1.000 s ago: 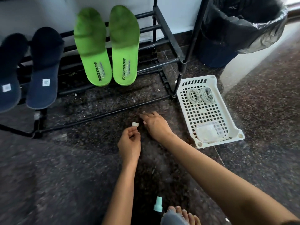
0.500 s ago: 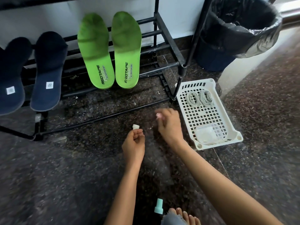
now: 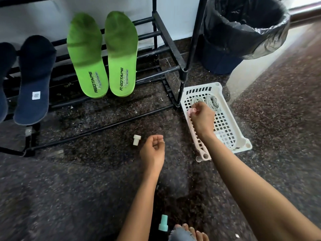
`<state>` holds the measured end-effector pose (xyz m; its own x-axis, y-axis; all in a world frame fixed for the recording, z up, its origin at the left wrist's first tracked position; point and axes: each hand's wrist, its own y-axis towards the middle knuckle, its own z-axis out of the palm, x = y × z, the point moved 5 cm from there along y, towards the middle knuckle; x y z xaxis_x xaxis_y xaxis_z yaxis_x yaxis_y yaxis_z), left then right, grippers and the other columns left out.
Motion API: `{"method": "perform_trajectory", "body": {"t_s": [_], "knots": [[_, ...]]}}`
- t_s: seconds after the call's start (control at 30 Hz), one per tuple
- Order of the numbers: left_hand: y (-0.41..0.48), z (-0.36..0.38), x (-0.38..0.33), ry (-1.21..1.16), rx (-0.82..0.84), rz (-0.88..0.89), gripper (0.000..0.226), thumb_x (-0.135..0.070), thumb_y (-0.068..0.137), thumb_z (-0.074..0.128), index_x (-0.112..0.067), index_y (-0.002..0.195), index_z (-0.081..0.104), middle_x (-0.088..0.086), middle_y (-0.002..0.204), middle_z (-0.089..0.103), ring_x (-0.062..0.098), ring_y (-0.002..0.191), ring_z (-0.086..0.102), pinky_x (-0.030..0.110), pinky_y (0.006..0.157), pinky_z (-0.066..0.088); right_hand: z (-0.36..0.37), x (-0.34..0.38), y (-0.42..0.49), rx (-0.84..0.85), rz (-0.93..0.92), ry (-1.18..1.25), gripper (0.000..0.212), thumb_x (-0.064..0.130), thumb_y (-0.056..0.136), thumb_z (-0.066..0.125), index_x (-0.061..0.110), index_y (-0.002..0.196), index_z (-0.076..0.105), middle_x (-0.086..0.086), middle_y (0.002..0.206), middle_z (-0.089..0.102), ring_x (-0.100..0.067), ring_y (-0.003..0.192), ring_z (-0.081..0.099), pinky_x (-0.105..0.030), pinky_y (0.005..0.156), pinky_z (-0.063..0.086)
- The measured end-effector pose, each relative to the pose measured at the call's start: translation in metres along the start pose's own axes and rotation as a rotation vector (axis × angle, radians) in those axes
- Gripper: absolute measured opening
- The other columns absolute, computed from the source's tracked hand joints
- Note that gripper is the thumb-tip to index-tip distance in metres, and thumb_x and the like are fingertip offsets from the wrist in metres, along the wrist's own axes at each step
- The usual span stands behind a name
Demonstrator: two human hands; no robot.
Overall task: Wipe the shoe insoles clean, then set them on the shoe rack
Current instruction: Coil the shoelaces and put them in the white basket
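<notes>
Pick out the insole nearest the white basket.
The green insole closest to the rack's end post. Its green twin and both navy insoles sit farther along the rack, away from the basket.

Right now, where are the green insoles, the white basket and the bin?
green insoles (image 3: 119,54), head view, middle of the one nearer the basket
white basket (image 3: 211,86), head view, far rim
bin (image 3: 224,44), head view, bag-covered side
</notes>
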<state>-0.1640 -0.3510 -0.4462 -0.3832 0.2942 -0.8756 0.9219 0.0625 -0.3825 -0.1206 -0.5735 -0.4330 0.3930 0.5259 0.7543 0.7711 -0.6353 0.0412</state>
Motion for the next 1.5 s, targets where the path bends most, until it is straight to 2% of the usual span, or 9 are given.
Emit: {"method": "perform_trajectory", "body": {"t_s": [0.3, 0.47, 0.57, 0.67, 0.83, 1.0, 1.13, 1.33, 1.5], "knots": [[-0.003, 0.005, 0.002, 0.01, 0.008, -0.004, 0.013, -0.011, 0.093, 0.059, -0.021, 0.098, 0.066, -0.008, 0.094, 0.068, 0.004, 0.087, 0.064, 0.02, 0.078, 0.051, 0.01, 0.004, 0.022, 0.094, -0.059, -0.118, 0.009, 0.012, 0.086, 0.05, 0.013, 0.087, 0.059, -0.007, 0.081, 0.065, -0.025, 0.075, 0.059, -0.041, 0.073, 0.051], [-0.006, 0.004, -0.001, 0.012, 0.007, 0.001, 0.013, -0.01, 0.093, 0.06, -0.02, 0.099, 0.066, -0.009, 0.093, 0.067, 0.001, 0.085, 0.063, 0.008, 0.07, 0.047, 0.009, 0.002, 0.021, 0.101, -0.061, -0.107, 0.01, 0.013, 0.088, 0.05, 0.011, 0.091, 0.059, -0.007, 0.081, 0.064, -0.024, 0.074, 0.059, -0.043, 0.073, 0.051], [-0.006, -0.001, 0.0, 0.01, -0.011, 0.01, 0.013, -0.01, 0.093, 0.06, -0.019, 0.099, 0.067, -0.008, 0.092, 0.068, 0.003, 0.084, 0.063, 0.011, 0.071, 0.049, -0.001, 0.013, 0.009, -0.002, -0.107, -0.107, 0.021, 0.012, 0.088, 0.053, 0.007, 0.109, 0.058, -0.01, 0.1, 0.062, -0.024, 0.09, 0.056, -0.034, 0.083, 0.047], [-0.004, -0.011, 0.004, 0.004, -0.056, -0.012, 0.012, -0.01, 0.093, 0.06, -0.018, 0.1, 0.067, -0.007, 0.091, 0.068, 0.007, 0.084, 0.064, 0.025, 0.08, 0.054, -0.003, 0.047, -0.023, -0.089, -0.323, -0.071, 0.023, 0.006, 0.088, 0.052, 0.005, 0.109, 0.058, -0.009, 0.105, 0.058, -0.016, 0.097, 0.048, -0.021, 0.086, 0.037], [0.0, -0.04, 0.01, -0.031, -0.19, -0.057, 0.017, -0.001, 0.091, 0.058, -0.009, 0.104, 0.064, -0.001, 0.091, 0.066, 0.012, 0.081, 0.062, 0.022, 0.078, 0.049, 0.052, 0.083, -0.079, 0.251, -0.719, -0.066, 0.03, -0.001, 0.082, 0.053, 0.005, 0.11, 0.061, -0.011, 0.107, 0.057, -0.026, 0.099, 0.051, -0.03, 0.083, 0.045], [0.001, -0.076, 0.017, 0.014, -0.305, -0.081, 0.014, -0.01, 0.092, 0.06, -0.015, 0.105, 0.062, -0.015, 0.085, 0.061, 0.009, 0.08, 0.061, 0.028, 0.079, 0.05, 0.109, 0.087, -0.108, 0.655, -0.79, -0.302, 0.047, 0.003, 0.086, 0.051, 0.018, 0.13, 0.055, -0.01, 0.14, 0.044, -0.03, 0.119, 0.04, -0.04, 0.099, 0.041], [0.005, -0.094, 0.024, 0.022, -0.344, -0.102, 0.016, -0.012, 0.091, 0.062, -0.015, 0.106, 0.062, -0.014, 0.087, 0.061, 0.007, 0.08, 0.06, 0.031, 0.083, 0.051, 0.128, 0.087, -0.12, 0.831, -0.897, -0.569, 0.048, 0.008, 0.094, 0.042, 0.025, 0.139, 0.043, -0.003, 0.154, 0.023, -0.027, 0.129, 0.03, -0.038, 0.105, 0.035], [0.003, -0.094, 0.024, 0.002, -0.331, -0.094, 0.016, -0.013, 0.091, 0.062, -0.014, 0.106, 0.062, -0.013, 0.089, 0.061, 0.008, 0.082, 0.06, 0.032, 0.084, 0.052, 0.125, 0.081, -0.123, 0.739, -0.874, -0.648, 0.031, 0.011, 0.095, 0.043, 0.017, 0.123, 0.054, -0.008, 0.13, 0.046, -0.027, 0.12, 0.039, -0.035, 0.094, 0.043], [-0.001, -0.086, 0.02, -0.014, -0.307, -0.075, 0.015, -0.012, 0.09, 0.062, -0.016, 0.105, 0.062, -0.013, 0.088, 0.062, 0.003, 0.079, 0.059, 0.029, 0.079, 0.05, 0.109, 0.072, -0.115, 0.542, -0.797, -0.413, 0.022, 0.004, 0.083, 0.054, 0.009, 0.104, 0.061, -0.014, 0.101, 0.057, -0.035, 0.097, 0.048, -0.043, 0.089, 0.044]]}}
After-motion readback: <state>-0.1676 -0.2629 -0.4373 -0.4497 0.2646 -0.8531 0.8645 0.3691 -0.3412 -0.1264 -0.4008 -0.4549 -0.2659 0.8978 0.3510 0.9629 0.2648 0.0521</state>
